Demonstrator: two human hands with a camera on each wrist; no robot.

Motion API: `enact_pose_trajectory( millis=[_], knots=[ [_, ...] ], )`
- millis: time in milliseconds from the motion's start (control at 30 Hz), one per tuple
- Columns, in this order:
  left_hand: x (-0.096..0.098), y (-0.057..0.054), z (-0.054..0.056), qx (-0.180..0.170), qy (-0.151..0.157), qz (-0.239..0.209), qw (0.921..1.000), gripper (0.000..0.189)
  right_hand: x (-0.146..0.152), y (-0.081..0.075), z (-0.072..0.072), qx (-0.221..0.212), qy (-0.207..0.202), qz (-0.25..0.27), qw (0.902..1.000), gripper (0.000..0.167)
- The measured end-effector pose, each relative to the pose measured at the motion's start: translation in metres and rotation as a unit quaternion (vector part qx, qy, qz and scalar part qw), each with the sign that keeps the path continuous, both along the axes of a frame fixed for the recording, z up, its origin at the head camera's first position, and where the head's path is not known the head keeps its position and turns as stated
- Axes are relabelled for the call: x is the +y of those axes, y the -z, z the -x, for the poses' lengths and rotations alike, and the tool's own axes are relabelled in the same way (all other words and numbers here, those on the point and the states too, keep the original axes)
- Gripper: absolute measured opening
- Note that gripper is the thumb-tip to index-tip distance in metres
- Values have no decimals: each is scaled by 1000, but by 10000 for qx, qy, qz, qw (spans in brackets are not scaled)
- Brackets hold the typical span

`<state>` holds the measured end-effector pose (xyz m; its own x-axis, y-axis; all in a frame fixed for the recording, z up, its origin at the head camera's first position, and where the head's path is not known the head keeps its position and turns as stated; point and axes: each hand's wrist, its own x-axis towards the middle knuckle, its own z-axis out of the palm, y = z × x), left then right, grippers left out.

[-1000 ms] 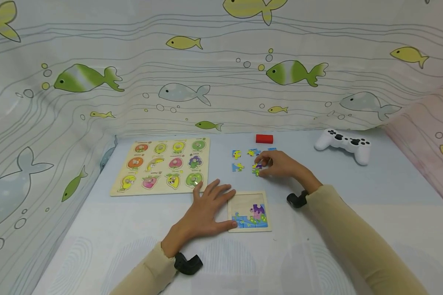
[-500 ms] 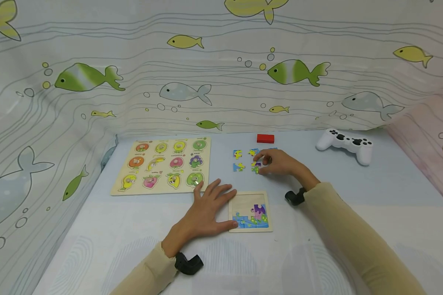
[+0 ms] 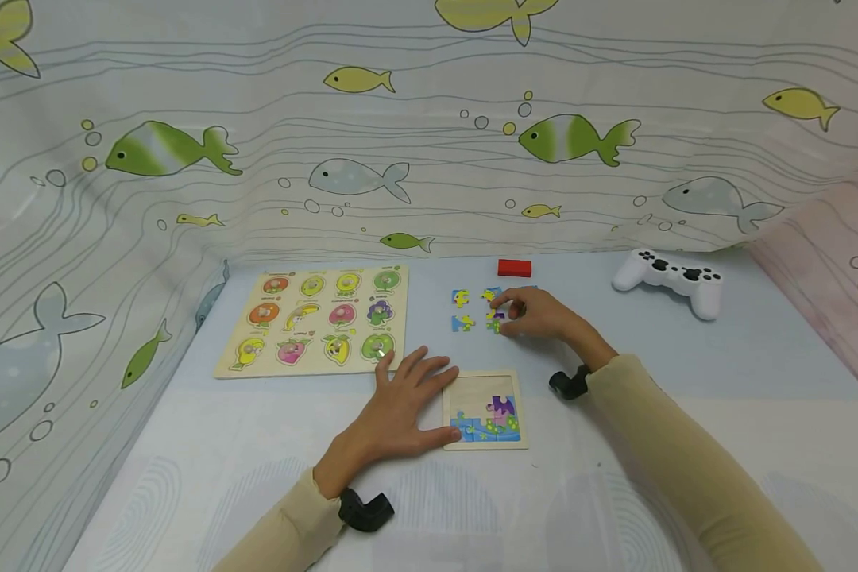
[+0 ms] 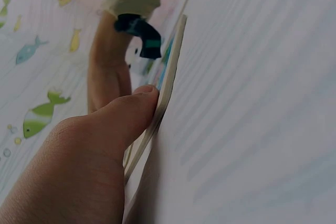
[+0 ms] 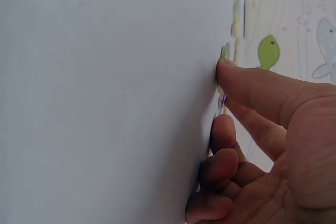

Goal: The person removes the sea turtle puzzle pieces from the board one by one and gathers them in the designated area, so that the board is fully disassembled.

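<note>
Head view: left hand has fingers spread, thumb on the left rim of a square pale-wood puzzle tray, part-filled. Right hand pinches a purple-and-green jigsaw piece on the pale blue-and-white table, beyond the tray. Left wrist: thumb touches tray edge. Right wrist: thumb tip against piece's edge.

A flat, pale wooden board bearing twelve coloured fruit shapes, three rows of four, lies left of the frame's centre. A small red rectangular block lies just above and right of centre. A white game controller with black buttons lies at an angle, centre right. The light-blue and white tabletop supports all three. White sheeting printed with fish covers the upper frame; a pink section borders the right edge.
</note>
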<state>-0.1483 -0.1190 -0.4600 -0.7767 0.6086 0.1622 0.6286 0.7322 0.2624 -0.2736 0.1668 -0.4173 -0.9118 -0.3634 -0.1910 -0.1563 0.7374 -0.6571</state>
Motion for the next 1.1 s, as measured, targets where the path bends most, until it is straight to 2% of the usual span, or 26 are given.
enact_pose_trajectory(
  millis=[767,1100],
  knots=[
    [-1,0,-1,-24,5,-8,10000,84,-2,3,-3,149,140,80,9998,43],
    [-1,0,1,55,55,-20,10000,84,9,5,-11,226,237,727,9968,40]
  ],
)
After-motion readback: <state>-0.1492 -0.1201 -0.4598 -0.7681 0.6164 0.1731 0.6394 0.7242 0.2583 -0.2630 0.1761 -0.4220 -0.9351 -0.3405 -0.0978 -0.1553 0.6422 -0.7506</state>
